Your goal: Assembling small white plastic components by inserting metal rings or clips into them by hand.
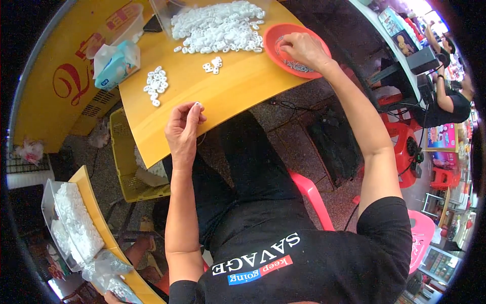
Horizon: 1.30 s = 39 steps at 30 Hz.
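My left hand [183, 133] is closed in a pinch near the front edge of the table. A small white plastic piece [197, 104] shows at its thumb and fingertips. My right hand [307, 51] reaches into an orange-red bowl [271, 52] at the table's right side. Its fingers are bent together over small grey metal parts, perhaps screws or pins [298, 66]; whatever they pinch is hidden. A large heap of white oval pieces with holes [217, 26] covers the far part of the table. A few white pieces [213, 66] lie nearer, and a small pile of them [156, 83] sits on the left.
The yellow wooden table [217, 91] has a tissue pack [117, 65] at its left edge. Below stands a yellow-green crate [121, 162]. A clear box of white pieces [76, 223] is at lower left. Red plastic stools [402, 154] and other people are at right.
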Tool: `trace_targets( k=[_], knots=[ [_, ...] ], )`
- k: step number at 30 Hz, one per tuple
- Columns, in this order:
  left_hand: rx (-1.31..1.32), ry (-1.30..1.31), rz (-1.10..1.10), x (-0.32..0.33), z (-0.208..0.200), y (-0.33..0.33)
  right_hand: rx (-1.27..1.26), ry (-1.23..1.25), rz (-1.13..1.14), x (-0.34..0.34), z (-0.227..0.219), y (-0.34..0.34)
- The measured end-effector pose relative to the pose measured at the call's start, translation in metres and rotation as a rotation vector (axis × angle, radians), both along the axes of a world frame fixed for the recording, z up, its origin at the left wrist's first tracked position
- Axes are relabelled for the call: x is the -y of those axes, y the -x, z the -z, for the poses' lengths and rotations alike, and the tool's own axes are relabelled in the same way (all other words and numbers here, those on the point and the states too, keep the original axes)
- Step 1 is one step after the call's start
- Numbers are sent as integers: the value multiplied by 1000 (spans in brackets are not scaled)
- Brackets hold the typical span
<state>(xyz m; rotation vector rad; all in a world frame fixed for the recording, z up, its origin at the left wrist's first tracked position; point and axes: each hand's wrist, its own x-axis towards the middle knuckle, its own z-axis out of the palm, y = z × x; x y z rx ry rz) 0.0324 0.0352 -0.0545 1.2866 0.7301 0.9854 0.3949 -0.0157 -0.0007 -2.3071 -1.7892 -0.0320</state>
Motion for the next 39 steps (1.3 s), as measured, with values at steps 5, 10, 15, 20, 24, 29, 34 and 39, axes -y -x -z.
trace_targets(
  k=[5, 10, 15, 20, 24, 29, 34, 39],
  knots=[
    [-25, -24, 3, -1, 1, 1, -12, 38, 22, -5, -3, 7],
    [-16, -24, 9, -1, 1, -1, -38, 95, -24, -5, 4, 2],
    [-33, -43, 9, -2, 4, 1, 35, 35, -83, -8, 8, -1],
    [-8, -40, 19, -1, 3, 1, 73, -54, -142, -6, 10, -6],
    [5, -18, 23, 0, -1, 1, -186, -137, -42, 2, 4, -13],
    [136, 158, 6, -1, -8, 6, -673, -183, -71, 6, -7, 21],
    [354, 254, 52, 11, -19, -2, -986, -386, -213, 12, -10, 114],
    [333, 245, 29, 22, -30, 4, -1341, -255, -263, 14, -7, 189]
  ],
)
